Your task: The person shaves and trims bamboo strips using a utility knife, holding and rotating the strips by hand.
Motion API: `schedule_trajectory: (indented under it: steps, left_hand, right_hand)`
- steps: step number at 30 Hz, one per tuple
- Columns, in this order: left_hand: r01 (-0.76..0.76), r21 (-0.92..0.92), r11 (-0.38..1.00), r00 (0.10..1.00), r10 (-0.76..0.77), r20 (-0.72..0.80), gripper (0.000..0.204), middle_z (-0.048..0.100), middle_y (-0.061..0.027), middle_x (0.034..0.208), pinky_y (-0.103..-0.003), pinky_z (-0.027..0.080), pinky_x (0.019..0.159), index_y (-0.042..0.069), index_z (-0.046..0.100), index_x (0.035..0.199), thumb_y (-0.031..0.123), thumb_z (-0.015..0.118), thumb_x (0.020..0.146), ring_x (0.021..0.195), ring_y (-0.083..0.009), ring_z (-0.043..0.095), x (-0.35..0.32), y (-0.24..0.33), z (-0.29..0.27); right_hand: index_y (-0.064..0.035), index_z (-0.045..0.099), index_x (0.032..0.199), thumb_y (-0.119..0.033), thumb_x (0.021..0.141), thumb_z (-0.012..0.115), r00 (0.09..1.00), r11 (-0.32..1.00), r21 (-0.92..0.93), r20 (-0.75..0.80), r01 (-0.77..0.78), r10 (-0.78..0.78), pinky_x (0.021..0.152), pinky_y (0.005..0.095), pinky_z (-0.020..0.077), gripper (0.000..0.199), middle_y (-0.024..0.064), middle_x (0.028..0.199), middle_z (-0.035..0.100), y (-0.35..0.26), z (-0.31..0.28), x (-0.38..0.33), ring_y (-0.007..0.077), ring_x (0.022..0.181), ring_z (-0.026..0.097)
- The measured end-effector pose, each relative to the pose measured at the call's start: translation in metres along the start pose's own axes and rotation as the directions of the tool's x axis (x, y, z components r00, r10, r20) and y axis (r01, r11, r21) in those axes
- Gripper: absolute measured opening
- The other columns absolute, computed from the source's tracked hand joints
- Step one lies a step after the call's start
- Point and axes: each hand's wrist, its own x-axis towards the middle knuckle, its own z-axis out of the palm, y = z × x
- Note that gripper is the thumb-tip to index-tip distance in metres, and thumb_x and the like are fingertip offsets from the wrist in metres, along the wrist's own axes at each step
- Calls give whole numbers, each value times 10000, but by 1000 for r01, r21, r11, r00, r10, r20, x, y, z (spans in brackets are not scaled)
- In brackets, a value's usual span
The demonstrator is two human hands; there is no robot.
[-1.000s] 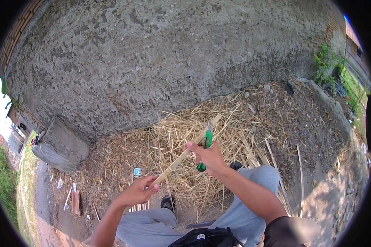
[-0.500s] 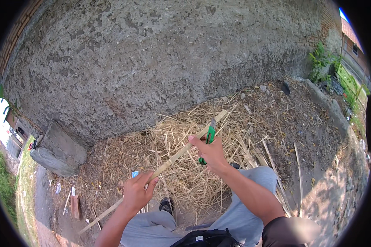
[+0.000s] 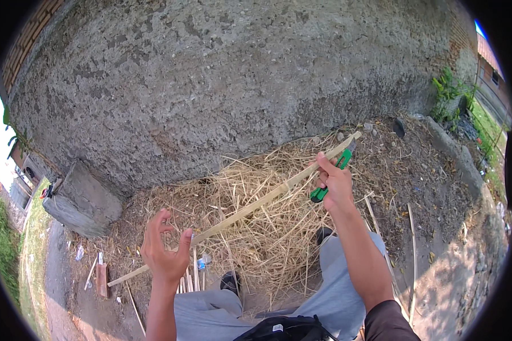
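A long, pale bamboo strip (image 3: 256,204) slants across in front of me, its far end up to the right and its near end low at the left. My right hand (image 3: 337,183) pinches the strip near its far end and also grips a green utility knife (image 3: 319,195). The knife's blade end points up beside the strip. My left hand (image 3: 166,250) is open, thumb and fingers apart, over the lower part of the strip; behind it the strip is partly hidden.
A heap of bamboo shavings (image 3: 267,250) covers the ground between my feet and the rough grey wall (image 3: 222,85). A concrete block (image 3: 85,199) stands at the left. Cut strips (image 3: 412,250) lie at the right, and a reddish-brown piece (image 3: 102,278) lies at the left.
My right hand has moved up and right, drawing the bamboo strip along with the knife. The left hand has let go of the strip, opened and shifted left.
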Motion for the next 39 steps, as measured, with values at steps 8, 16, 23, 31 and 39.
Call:
schedule_trajectory:
  steps: [8,16,23,31,39]
  left_hand:
    - [55,216,975,982,-13,-191,547,683,-134,1100,-572,394,1063,40,593,1207,334,789,790,1030,-342,662,-25,-42,48]
    - [-18,195,981,994,38,-102,447,693,-87,1069,-575,417,1035,54,635,1129,319,780,800,941,-296,653,-29,-29,80]
    - [-25,18,1000,1000,25,5,297,701,-77,1008,-541,473,975,66,662,1020,96,775,748,929,-306,649,-38,-41,83]
    - [205,32,978,973,-200,-116,636,667,-86,1107,-598,274,1134,84,613,1138,352,894,635,1146,-304,603,-34,-38,66]
    - [268,93,959,962,-261,-77,745,543,-93,1320,-638,38,1167,97,561,1283,496,820,710,1449,-359,241,-36,-44,52]
  right_hand:
    - [-111,565,807,-150,908,717,988,989,23,-65,145,-143,429,210,325,186,143,864,710,-22,-21,19,25,483,411]
    - [-88,603,849,-179,917,708,994,995,-49,-58,90,-92,443,217,320,154,115,856,708,6,-3,12,19,479,363]
    - [-87,611,877,-170,917,702,998,999,-35,-64,28,-30,449,213,311,130,119,856,706,19,11,1,20,487,371]
    - [-56,631,900,-220,926,697,991,999,-11,-124,47,-48,447,217,297,179,38,796,649,15,3,12,35,483,321]
    - [-73,609,889,-234,925,697,983,993,49,-156,106,-97,437,213,299,188,54,868,636,-5,-27,34,40,484,327]
